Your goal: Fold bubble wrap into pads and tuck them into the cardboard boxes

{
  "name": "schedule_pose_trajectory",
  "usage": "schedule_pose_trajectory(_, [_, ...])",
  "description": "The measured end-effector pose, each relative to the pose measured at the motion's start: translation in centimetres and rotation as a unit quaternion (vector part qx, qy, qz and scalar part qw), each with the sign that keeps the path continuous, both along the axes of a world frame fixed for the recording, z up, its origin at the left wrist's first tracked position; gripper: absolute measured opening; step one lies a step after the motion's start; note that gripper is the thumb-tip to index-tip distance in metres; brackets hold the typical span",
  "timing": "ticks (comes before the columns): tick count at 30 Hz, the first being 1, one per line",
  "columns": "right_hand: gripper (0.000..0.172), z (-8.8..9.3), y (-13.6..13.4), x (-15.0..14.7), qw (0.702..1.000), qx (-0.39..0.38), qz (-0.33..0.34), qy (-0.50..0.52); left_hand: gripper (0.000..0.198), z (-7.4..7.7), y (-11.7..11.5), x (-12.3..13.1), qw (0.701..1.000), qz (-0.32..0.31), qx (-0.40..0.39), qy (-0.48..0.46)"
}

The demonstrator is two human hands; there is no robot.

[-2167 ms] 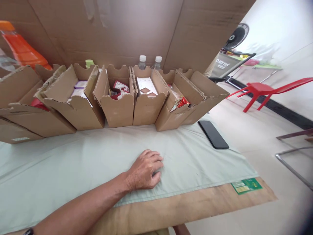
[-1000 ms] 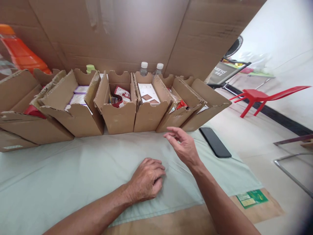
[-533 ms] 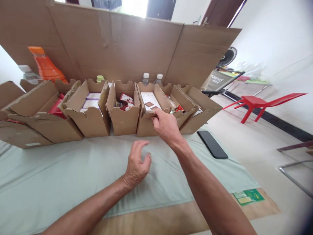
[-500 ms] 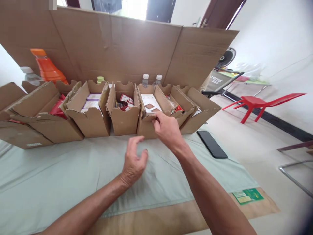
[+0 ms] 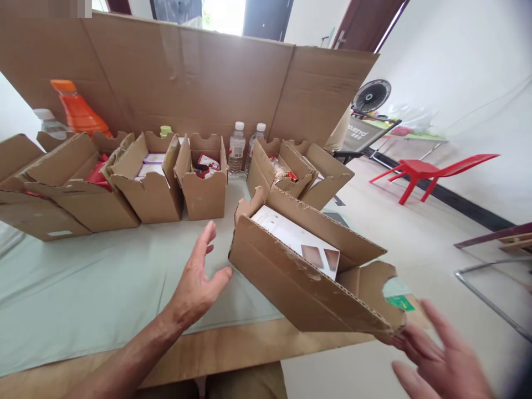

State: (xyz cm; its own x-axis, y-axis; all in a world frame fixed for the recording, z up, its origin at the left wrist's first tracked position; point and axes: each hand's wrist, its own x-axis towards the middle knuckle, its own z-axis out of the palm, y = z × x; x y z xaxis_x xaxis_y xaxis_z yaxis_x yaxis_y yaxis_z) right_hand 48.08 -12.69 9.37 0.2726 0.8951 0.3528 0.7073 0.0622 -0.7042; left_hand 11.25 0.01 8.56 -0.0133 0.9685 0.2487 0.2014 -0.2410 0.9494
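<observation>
A long open-topped cardboard bin (image 5: 286,282) sits slantwise at the table's right side, its near end reaching past the table edge. Inside it lies a white box with brown printed squares (image 5: 286,233). My right hand (image 5: 444,354) is at the bin's near corner, fingers stretched and thumb apart; the fingertips touch or nearly touch the cardboard. Left of the bin, my left hand (image 5: 199,282) hovers over the pale green cloth (image 5: 103,288), thumb and fingers spread, with nothing in it.
Several more cardboard bins (image 5: 203,197) stand in a row before a tall cardboard panel (image 5: 199,77). Two clear water bottles (image 5: 236,149) show in the row's gap. An orange bottle (image 5: 81,111) stands behind on the left. The bin partly hides a dark phone (image 5: 336,219).
The bin with the white box has come out of the row toward me and turned slantwise. My right hand moved to the lower right with it; my left hand shifted left and opened wider.
</observation>
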Motion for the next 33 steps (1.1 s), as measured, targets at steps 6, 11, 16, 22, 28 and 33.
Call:
schedule_pose_trajectory(6, [0.058,-1.1,3.4,-5.5,0.998,-0.026,-0.010,-0.054,0.079,-0.5,-0.1,2.7,0.996,-0.056,-0.031,-0.067])
schedule_pose_trajectory(11, [0.031,1.0,7.2,-10.1,0.988,0.046,0.120,-0.084,0.068,-1.7,-5.2,-1.3,0.993,0.097,0.023,-0.068])
schedule_pose_trajectory(16, [0.039,2.9,14.6,-15.9,0.962,-0.002,0.275,0.000,0.070,-1.5,-6.0,-6.6,0.977,0.202,0.027,-0.069])
schedule_pose_trajectory(22, [0.053,-0.9,19.5,-19.4,0.957,-0.068,0.271,0.075,0.079,-2.5,-3.7,-10.1,0.973,0.226,-0.041,-0.010])
schedule_pose_trajectory(28, [0.055,-4.5,18.6,-18.5,0.967,-0.113,0.226,0.044,0.077,-4.6,-4.2,-10.4,0.974,0.207,-0.083,-0.034])
schedule_pose_trajectory(33, [0.061,-5.9,18.0,-18.8,0.959,-0.099,0.266,-0.010,0.082,-4.6,-3.0,-9.4,0.979,0.181,-0.071,-0.054])
